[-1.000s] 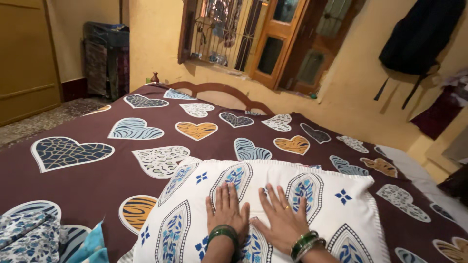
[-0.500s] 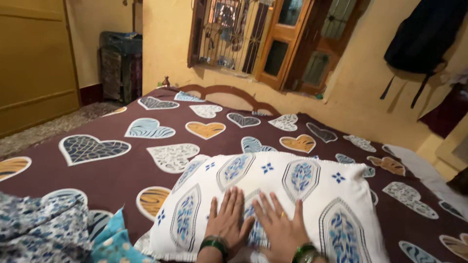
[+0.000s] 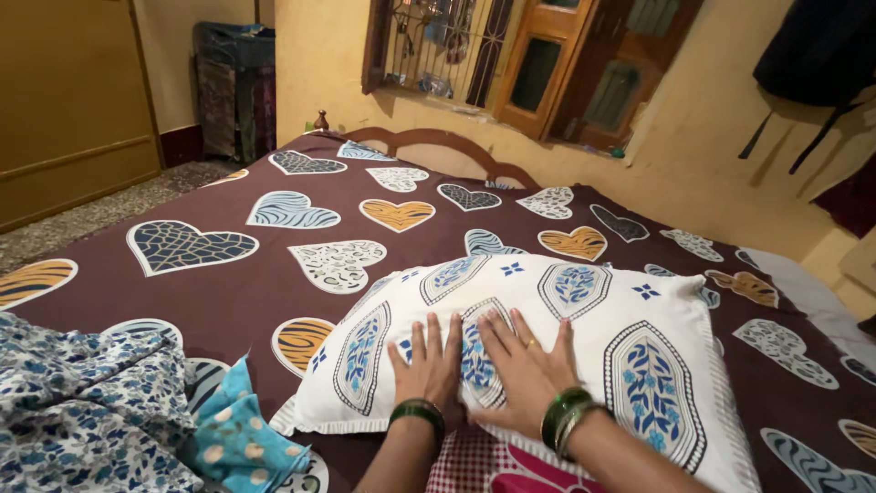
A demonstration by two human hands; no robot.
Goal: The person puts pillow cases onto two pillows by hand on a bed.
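Head view: both hands lie flat, palms down, on a white pillow (image 3: pixel 547 342) with blue leaf-shaped prints. The left hand (image 3: pixel 431 370) and right hand (image 3: pixel 522 374) sit side by side near the pillow's near edge, thumbs almost touching; fingers are spread and straight, gripping nothing, only pressing on the cover. Judging by the dent under the palms, the flat press holds the pillow down or smooths it. Green bangles (image 3: pixel 568 418) ring the right wrist, another green bangle the left. The pillow lies on a dark brown bedsheet (image 3: pixel 228 301) printed with patterned hearts, which runs ahead of the fingertips to the curved wooden headboard (image 3: pixel 438 146). Below the wrists a red-checked cloth (image 3: pixel 479 461) shows from under the pillow's near edge. To the left of the left hand lies a bunched blue floral cloth (image 3: pixel 82 411), with a turquoise spotted cloth (image 3: pixel 239 434) just beside it, near the pillow's corner but not touching the fingers. Far beyond the fingertips, a barred window (image 3: pixel 438 46) with wooden shutters; dark clothing (image 3: pixel 817 50) hangs on the yellow wall to the right. Nothing lies between the fingers and the far side of the pillow.
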